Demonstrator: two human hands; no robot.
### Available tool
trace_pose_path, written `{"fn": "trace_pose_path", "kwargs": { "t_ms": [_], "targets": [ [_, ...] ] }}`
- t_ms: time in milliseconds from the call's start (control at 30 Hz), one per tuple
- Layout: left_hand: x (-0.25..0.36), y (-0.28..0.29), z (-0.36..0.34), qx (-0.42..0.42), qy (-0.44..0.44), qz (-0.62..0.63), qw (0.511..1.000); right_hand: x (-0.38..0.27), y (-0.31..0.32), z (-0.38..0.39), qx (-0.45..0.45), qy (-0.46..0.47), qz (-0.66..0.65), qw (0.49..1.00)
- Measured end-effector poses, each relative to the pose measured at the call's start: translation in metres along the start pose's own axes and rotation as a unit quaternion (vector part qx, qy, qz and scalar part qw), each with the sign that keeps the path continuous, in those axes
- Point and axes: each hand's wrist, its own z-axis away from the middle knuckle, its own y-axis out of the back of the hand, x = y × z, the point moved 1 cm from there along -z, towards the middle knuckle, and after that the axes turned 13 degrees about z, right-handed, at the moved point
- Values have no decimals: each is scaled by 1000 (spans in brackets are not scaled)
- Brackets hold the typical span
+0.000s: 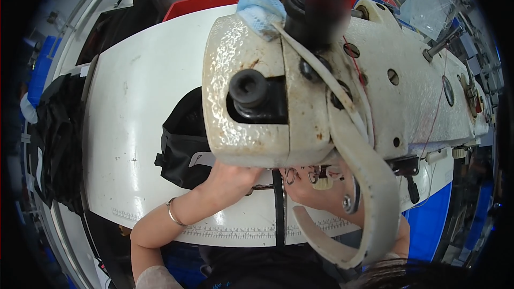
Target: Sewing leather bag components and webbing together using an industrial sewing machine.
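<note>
The pale head of a sewing machine point(246, 144) stands over both my hands and covers most of my fingers. My left hand point(233, 182) lies low under its front edge, beside a black fabric pouch point(182, 152) with a white label. My right hand point(308, 190) is on the other side, partly behind the machine's metal guides and curved lever. Between the two hands a narrow black strip point(280, 208), like zipper tape, runs toward me and over the table's near edge. Whether either hand grips the pouch or the strip is hidden.
The white table point(134, 101) has a ruler scale along its near edge. A pile of black fabric pieces point(59, 134) hangs at the left. A red bin point(198, 5) stands behind, and a blue bin point(428, 225) at the right. Red thread runs along the machine.
</note>
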Motion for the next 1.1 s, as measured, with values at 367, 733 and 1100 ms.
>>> {"fn": "trace_pose_path", "kwargs": {
  "t_ms": [367,733,1100],
  "targets": [
    [-1,-1,4,38,-38,-82,995,25,16,14,1,-127,-211,969],
    [1,1,-2,62,-53,-102,991,16,5,3,-23,-190,-170,967],
    [1,-9,-2,94,-52,-99,989,9,-43,16,-117,-308,-395,858]
  ]
}}
